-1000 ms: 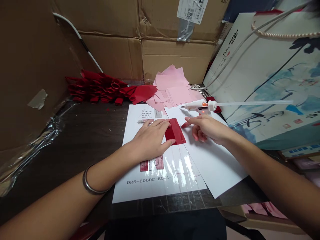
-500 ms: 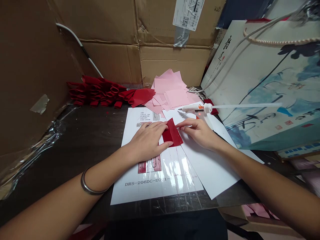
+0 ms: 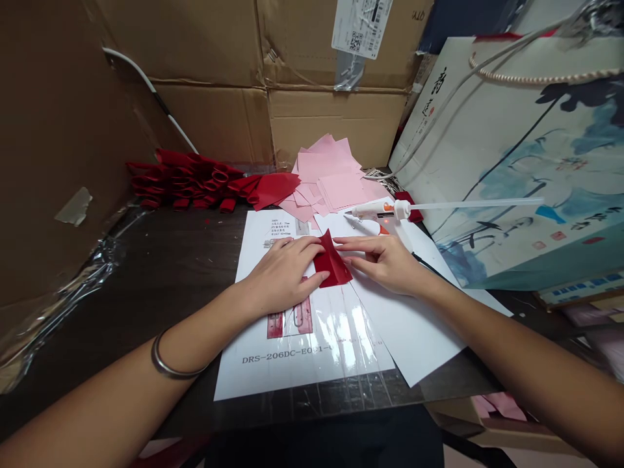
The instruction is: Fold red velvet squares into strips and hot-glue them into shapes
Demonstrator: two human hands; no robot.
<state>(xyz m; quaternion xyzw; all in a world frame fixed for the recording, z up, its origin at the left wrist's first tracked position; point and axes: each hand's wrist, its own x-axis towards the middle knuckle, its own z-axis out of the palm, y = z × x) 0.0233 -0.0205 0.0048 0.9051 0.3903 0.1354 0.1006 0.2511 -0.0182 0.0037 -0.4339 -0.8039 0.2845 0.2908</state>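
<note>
A small red fabric-like piece (image 3: pixel 330 265) lies folded on the printed white sheet (image 3: pixel 273 380), its right flap raised. My left hand (image 3: pixel 283 270) rests flat at its left side, fingertips at the top edge and thumb near the bottom, pressing on it. From the right, my right hand (image 3: pixel 385 260) reaches in with fingers stretched and slightly apart, their tips against the raised flap. The inside of the fold is partly hidden by my left fingers. Just behind my right hand stands a white and orange glue gun (image 3: pixel 377 211) with a long clear glue stick.
Behind the sheets lie loose pink squares (image 3: pixel 341 188) and, to the left, a pile of red folded pieces (image 3: pixel 195 182). A cardboard wall (image 3: pixel 336 130) closes off the back. On the right stands a painted paper bag (image 3: pixel 517 162), with a grey cable (image 3: pixel 439 123) hanging across it.
The red piece's flap, lying flatter before, now stands up more. My right hand has shifted a little left with its fingers straighter. My left hand stays on the piece.
</note>
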